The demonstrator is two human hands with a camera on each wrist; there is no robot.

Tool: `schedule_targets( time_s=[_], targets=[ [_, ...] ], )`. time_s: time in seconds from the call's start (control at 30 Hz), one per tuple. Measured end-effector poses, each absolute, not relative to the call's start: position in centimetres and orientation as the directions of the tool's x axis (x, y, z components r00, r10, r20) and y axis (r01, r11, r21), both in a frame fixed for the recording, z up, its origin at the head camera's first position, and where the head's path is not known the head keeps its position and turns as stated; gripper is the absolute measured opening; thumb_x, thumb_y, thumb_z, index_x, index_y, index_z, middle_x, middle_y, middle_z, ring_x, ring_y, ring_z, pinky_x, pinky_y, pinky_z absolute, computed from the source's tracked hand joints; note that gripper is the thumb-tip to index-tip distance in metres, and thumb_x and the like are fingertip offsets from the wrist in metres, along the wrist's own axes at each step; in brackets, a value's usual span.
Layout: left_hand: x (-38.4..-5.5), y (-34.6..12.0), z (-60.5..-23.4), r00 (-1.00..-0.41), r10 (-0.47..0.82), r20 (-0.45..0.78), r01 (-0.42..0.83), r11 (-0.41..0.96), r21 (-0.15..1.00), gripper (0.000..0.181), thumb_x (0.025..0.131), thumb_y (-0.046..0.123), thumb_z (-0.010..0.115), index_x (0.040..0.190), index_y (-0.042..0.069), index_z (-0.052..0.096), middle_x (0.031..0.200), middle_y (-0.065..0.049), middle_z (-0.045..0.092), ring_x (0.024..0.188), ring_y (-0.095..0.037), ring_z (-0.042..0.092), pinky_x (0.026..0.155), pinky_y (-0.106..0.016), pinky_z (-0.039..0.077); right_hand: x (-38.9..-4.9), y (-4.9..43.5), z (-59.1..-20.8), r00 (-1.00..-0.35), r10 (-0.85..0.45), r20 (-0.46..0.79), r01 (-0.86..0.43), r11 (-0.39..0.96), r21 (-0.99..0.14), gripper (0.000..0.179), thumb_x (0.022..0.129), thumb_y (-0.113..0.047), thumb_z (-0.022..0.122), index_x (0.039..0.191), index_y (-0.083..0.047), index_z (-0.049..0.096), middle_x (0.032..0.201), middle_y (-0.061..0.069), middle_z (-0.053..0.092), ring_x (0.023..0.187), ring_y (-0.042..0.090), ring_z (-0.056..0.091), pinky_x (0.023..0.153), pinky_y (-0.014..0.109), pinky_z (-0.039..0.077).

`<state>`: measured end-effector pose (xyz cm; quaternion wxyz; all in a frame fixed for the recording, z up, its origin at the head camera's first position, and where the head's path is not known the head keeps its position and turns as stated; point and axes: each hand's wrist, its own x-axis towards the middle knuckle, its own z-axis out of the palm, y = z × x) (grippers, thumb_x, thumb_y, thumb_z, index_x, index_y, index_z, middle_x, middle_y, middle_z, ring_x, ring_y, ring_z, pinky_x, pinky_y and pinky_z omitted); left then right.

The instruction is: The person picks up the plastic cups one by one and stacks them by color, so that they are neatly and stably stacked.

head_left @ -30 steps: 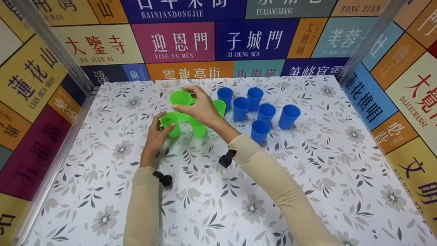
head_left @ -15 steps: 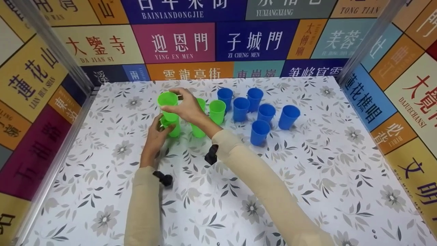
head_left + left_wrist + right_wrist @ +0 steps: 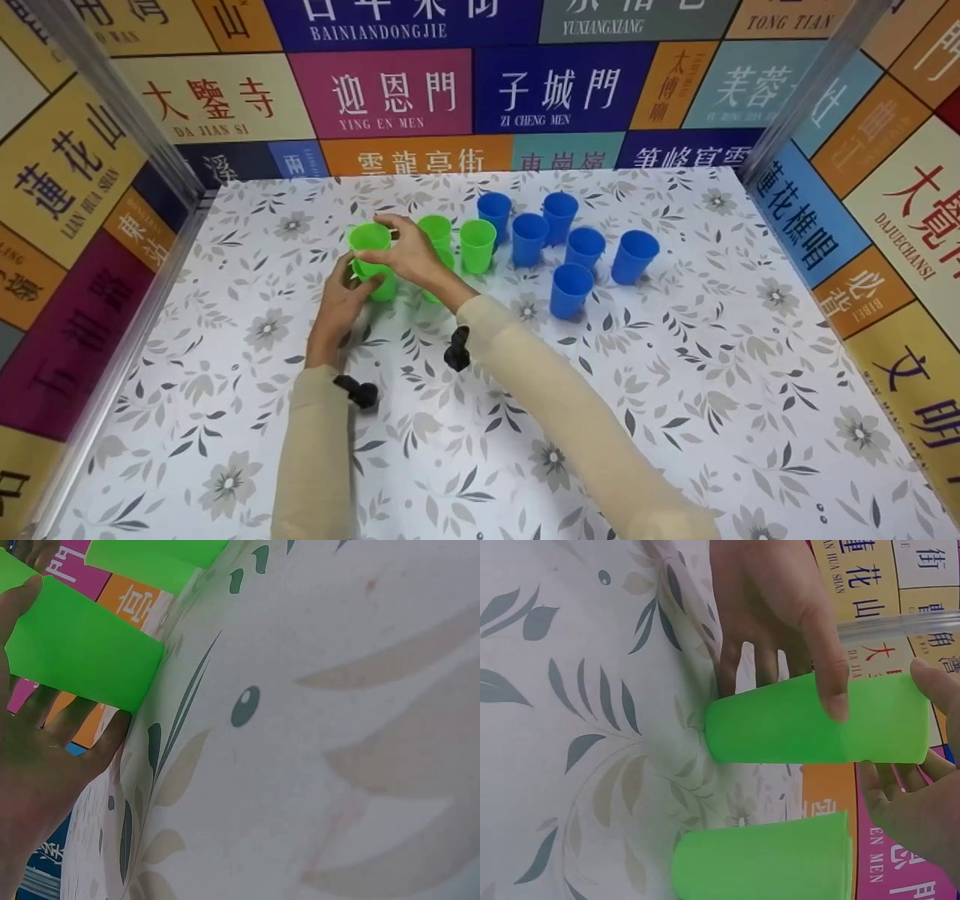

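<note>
My left hand (image 3: 339,301) curls round a green plastic cup (image 3: 385,289) standing on the table, thumb on its near side. A second green cup (image 3: 370,238), its mouth facing up, sits sunk into that one; my right hand (image 3: 412,253) grips it near the rim between thumb and fingers. In the right wrist view the two nested cups (image 3: 772,724) look like one long cup, with the left hand (image 3: 776,592) round the lower part and the right hand (image 3: 922,814) at the rim end. Fingers of the left hand (image 3: 45,772) show behind the cup (image 3: 82,645) in the left wrist view.
Right of the hands stand upright green cups, one (image 3: 478,246) in full view and another (image 3: 435,229) behind the right hand; a nearer one is mostly covered by that hand. Several blue cups (image 3: 571,291) stand farther right. Printed panels (image 3: 397,90) wall the flower-patterned table (image 3: 480,450).
My right hand has carried its green cup left over the cup in the left hand, then lowered it inside. The left hand has stayed in place.
</note>
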<state>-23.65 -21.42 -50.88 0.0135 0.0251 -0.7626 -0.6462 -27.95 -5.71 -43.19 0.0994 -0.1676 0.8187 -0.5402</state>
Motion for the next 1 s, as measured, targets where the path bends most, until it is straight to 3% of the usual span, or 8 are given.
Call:
schedule_targets(
  time_s=[0.17,0.63,0.8,1.0],
  targets=[
    [-22.5,-21.0,-48.7,-0.999,-0.036,-0.034,-0.039,0.126,0.991,0.068,0.095,0.017,0.069,0.154,0.01,0.035,0.159,-0.016,0.037,0.147,-0.031,0.038,0.118,-0.043,0.039,-27.8,-5.7,-43.4,-0.922,-0.386,0.013,-0.164,0.361,-0.918,0.073,0.085,-0.033,0.081,0.148,-0.014,0.049,0.15,0.005,0.052,0.135,0.023,0.051,0.105,0.035,0.05],
    [-22.5,-21.0,-48.3,-0.999,-0.02,-0.048,-0.051,0.175,0.983,0.073,0.094,0.021,0.07,0.155,0.009,0.031,0.158,-0.019,0.038,0.146,-0.034,0.039,0.12,-0.045,0.036,-26.8,-2.8,-40.7,-0.917,-0.379,0.126,-0.236,0.26,-0.936,0.064,0.088,-0.031,0.078,0.144,-0.013,0.053,0.147,0.007,0.055,0.139,0.025,0.047,0.113,0.034,0.044],
    [-23.0,-21.2,-49.2,-0.999,-0.021,-0.034,-0.037,0.16,0.986,0.074,0.094,0.018,0.07,0.155,0.006,0.03,0.158,-0.022,0.038,0.147,-0.037,0.037,0.122,-0.047,0.033,-26.3,-0.7,-40.5,-0.93,-0.328,0.166,-0.241,0.201,-0.95,0.06,0.09,-0.027,0.076,0.144,-0.013,0.054,0.147,0.008,0.054,0.14,0.026,0.046,0.114,0.042,0.041],
    [-23.8,-21.8,-51.1,-0.998,-0.053,-0.028,-0.037,0.182,0.983,0.076,0.091,0.027,0.075,0.154,0.013,0.035,0.156,-0.017,0.043,0.146,-0.033,0.039,0.12,-0.045,0.035,-26.0,1.3,-41.2,-0.938,-0.286,0.196,-0.251,0.169,-0.953,0.062,0.09,-0.026,0.076,0.145,-0.009,0.051,0.149,0.011,0.052,0.141,0.03,0.044,0.115,0.051,0.039]
  ],
)
